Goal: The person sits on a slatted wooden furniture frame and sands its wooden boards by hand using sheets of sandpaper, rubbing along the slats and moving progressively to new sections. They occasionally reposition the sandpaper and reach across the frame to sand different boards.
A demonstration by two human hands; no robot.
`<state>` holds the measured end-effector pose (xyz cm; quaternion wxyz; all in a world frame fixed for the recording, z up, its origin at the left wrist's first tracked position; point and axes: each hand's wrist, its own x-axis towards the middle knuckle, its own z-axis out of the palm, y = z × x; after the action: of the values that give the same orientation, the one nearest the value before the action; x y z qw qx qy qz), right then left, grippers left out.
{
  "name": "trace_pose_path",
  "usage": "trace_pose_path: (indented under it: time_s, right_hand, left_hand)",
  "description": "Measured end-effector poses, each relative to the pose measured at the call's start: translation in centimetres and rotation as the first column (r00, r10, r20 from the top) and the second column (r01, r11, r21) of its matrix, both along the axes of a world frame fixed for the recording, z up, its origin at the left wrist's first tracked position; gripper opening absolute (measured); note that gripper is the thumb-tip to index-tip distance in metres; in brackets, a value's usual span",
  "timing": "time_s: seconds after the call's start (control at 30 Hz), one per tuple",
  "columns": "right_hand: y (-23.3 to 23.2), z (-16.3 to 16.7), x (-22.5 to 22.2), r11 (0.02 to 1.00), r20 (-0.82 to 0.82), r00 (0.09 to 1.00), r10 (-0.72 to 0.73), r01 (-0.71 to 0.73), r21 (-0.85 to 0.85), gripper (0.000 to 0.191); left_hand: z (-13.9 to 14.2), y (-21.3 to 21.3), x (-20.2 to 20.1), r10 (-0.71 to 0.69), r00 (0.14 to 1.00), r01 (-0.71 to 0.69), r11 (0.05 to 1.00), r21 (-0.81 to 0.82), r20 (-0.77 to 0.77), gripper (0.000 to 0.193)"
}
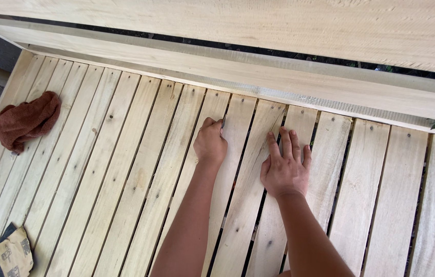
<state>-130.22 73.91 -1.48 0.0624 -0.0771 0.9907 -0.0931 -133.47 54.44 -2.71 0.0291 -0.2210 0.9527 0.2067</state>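
Note:
A slatted surface of pale wooden boards (125,169) fills the view. My left hand (210,143) is curled into a fist on one slat, pinching something small and dark at the gap beside it; what it is cannot be made out. My right hand (285,166) lies flat with fingers spread on a neighbouring slat (250,205), fingertips at the gap between slats. Small nail heads dot the slats near their far ends.
A long wooden rail (279,77) runs across the far ends of the slats, with a wider plank (279,25) above it. A brown crumpled cloth (27,120) lies at the left. A folded piece of sandpaper (9,254) sits at the bottom left corner.

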Motion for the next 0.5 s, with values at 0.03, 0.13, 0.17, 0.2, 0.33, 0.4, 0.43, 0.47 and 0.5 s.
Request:
trace_pose_path:
  time_s: [0.03,0.13,0.17,0.2,0.33,0.4,0.43,0.47,0.5]
  right_hand:
    - [0.0,0.0,0.0,1.000,-0.005,1.000,0.004,-0.004,0.002,0.067]
    - [0.0,-0.1,-0.1,1.000,-0.016,1.000,0.004,-0.004,-0.013,0.067]
    - [0.0,-0.1,-0.1,1.000,-0.015,1.000,0.000,0.000,-0.019,0.067]
    - [0.1,-0.1,-0.1,1.000,-0.020,1.000,-0.002,0.002,-0.019,0.067]
    - [0.0,-0.1,-0.1,1.000,-0.003,1.000,0.002,-0.002,-0.013,0.067]
    - [0.0,0.0,0.0,1.000,0.012,1.000,0.001,-0.001,-0.007,0.067]
    - [0.0,0.0,0.0,1.000,0.004,1.000,0.003,-0.003,-0.006,0.067]
    - [0.0,0.0,0.0,1.000,-0.007,1.000,0.002,-0.002,-0.005,0.068]
    - [0.0,0.0,0.0,1.000,-0.004,1.000,0.004,-0.004,-0.003,0.067]
  left_hand:
    - [0.1,0.0,0.3,0.002,1.000,-0.002,1.000,0.000,-0.008,0.028]
    - [0.2,-0.2,1.2,0.001,1.000,-0.001,0.999,0.036,-0.012,0.031]
    - [0.3,-0.2,1.2,-0.009,1.000,0.009,1.000,0.029,0.002,0.030]
    - [0.3,-0.3,1.0,-0.019,1.000,0.018,0.999,0.026,0.020,0.029]
    - [0.4,-0.4,-0.9,-0.009,0.999,0.008,1.000,0.015,0.037,0.029]
    - [0.5,-0.3,-0.6,-0.021,1.000,0.021,1.000,0.012,0.000,0.029]
    - [0.5,-0.3,0.0,-0.028,0.999,0.028,1.000,0.009,-0.025,0.029]
    - [0.6,-0.3,1.0,-0.025,0.998,0.024,1.000,0.016,0.058,0.030]
    - [0.7,-0.3,2.6,-0.023,0.989,0.019,1.000,0.023,0.145,0.031]
